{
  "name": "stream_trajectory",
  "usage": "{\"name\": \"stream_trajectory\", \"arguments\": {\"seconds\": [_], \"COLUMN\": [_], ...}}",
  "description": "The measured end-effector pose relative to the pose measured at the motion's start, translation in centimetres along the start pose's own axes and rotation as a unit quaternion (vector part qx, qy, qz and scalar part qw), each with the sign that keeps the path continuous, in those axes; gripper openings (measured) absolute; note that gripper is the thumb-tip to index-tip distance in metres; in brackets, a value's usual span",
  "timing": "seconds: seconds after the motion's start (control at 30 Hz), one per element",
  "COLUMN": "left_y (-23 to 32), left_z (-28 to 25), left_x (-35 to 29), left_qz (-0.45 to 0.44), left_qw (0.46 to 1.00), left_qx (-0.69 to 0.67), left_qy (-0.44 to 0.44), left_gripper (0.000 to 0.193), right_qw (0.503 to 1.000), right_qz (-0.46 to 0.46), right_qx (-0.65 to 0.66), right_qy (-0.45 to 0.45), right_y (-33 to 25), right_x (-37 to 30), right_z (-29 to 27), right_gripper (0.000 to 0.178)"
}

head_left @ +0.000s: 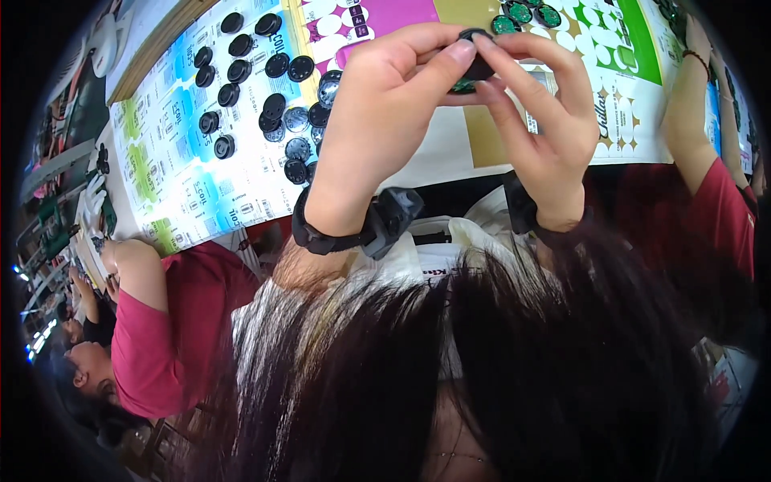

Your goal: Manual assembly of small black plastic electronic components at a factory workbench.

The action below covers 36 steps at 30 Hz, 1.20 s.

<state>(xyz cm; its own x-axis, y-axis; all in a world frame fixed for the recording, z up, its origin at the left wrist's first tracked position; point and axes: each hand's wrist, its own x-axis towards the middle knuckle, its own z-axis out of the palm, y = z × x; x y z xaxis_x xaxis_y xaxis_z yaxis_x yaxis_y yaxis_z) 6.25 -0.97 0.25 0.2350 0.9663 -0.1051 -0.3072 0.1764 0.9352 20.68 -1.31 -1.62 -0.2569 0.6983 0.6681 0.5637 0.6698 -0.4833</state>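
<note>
Over the far part of the table, both my hands meet around one small black round plastic part (480, 66). My left hand (381, 108) pinches it between thumb and fingers. From the other side, the fingertips of my right hand (550, 116) grip the same part. A bit of green shows just beneath it, mostly hidden by my fingers. Left of my left hand lie several black round plastic caps (238, 71), and nearer to my wrist are several clear or shiny round pieces (296, 120). Beyond my right hand sit several round green circuit boards (518, 13).
Printed sheets (173, 173) in blue, white, purple and green cover the table. A wooden ledge (152, 48) edges the far left. A co-worker in a red shirt (201, 321) sits at left; another person's arm (689, 120) reaches over the table at right.
</note>
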Motion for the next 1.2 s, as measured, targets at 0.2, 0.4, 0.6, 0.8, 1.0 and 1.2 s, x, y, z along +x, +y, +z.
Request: {"name": "stream_trajectory", "arguments": {"seconds": [0.2, 0.4, 0.6, 0.8, 1.0, 1.2], "left_y": [1.0, 0.1, -1.0, -0.7, 0.0, -0.7], "left_z": [-1.7, -1.1, 0.2, 0.1, -2.2, -2.4], "left_x": [0.3, 0.0, 0.2, -0.3, 0.2, 0.2], "left_qz": [-0.019, -0.011, 0.007, -0.084, -0.135, -0.136], "left_qw": [0.98, 1.0, 0.991, 0.977, 0.971, 0.962], "left_qx": [0.181, -0.004, -0.116, -0.186, -0.194, -0.238], "left_qy": [-0.082, -0.02, 0.062, 0.057, -0.027, 0.01], "left_gripper": [0.029, 0.028, 0.031, 0.033, 0.038, 0.038], "right_qw": [0.997, 1.0, 0.999, 0.997, 0.998, 0.997], "right_qz": [0.018, 0.019, 0.007, 0.018, 0.009, 0.026], "right_qx": [0.015, 0.006, 0.0, -0.018, 0.011, 0.024], "right_qy": [-0.079, -0.01, 0.044, 0.077, 0.066, 0.069], "right_y": [-0.1, 0.2, -0.7, 0.0, 0.4, -0.2], "right_x": [0.6, 1.0, 0.9, 0.2, 0.2, 0.6], "right_z": [-0.2, 0.0, 1.0, 1.6, 1.9, 1.9], "right_gripper": [0.041, 0.042, 0.041, 0.04, 0.04, 0.041]}}
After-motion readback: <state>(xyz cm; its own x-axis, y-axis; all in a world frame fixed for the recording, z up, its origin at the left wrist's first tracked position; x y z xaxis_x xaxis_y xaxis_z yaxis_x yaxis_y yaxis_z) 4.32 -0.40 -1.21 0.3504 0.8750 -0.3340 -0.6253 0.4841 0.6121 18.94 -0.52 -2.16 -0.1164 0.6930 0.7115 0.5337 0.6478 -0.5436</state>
